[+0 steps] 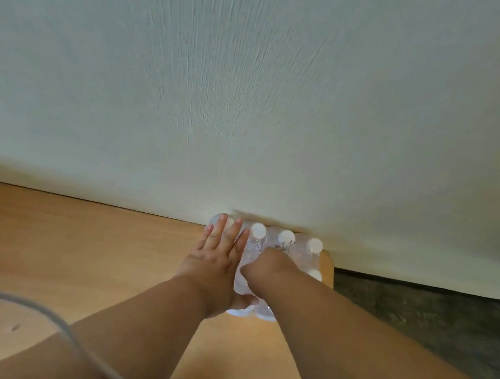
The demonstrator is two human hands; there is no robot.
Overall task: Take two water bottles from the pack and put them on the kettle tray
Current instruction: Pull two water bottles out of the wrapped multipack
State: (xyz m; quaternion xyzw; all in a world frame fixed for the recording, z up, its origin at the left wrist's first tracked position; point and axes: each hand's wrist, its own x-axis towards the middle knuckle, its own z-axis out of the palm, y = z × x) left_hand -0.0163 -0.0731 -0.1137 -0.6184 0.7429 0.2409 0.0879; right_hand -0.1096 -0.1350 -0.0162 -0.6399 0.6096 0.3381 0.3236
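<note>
A shrink-wrapped pack of clear water bottles (289, 252) with white caps stands on the wooden table against the wall, near the table's right corner. My left hand (218, 258) lies flat with spread fingers on the pack's left side, thumb hooked round its near edge. My right hand (264, 265) reaches down into the top of the pack, its fingers buried among the bottles and hidden from sight. The kettle tray is not in view.
The light wooden table (78, 247) runs left from the pack and ends at a rounded right corner (328, 271). A textured pale wall (254, 95) rises right behind. Dark floor (431, 315) lies to the right. A grey cable (38, 311) crosses the lower left.
</note>
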